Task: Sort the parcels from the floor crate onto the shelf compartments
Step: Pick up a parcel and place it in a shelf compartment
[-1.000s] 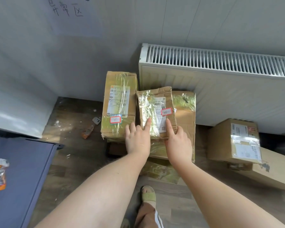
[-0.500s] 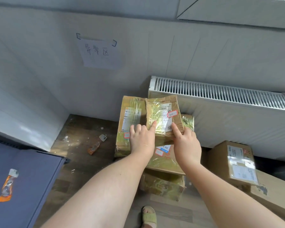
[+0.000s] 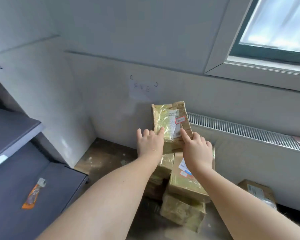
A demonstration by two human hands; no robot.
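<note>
A small taped parcel (image 3: 171, 125) is held up at the centre of the frame, in front of the wall and just left of the radiator (image 3: 246, 130). It is gripped from below by both hands, the forearms stretched forward from the bottom edge. The left hand (image 3: 150, 142) is closed on the parcel's lower left corner, its forefinger laid flat on the top face. The right hand (image 3: 197, 149) is closed on the lower right corner, forefinger pointing up along the label (image 3: 173, 122). More parcels (image 3: 185, 184) are stacked on the floor (image 3: 102, 156) beneath the wrists. Dark shelves (image 3: 12, 129) are seen at the left, an orange packet (image 3: 34, 194) lying on the lower one.
</note>
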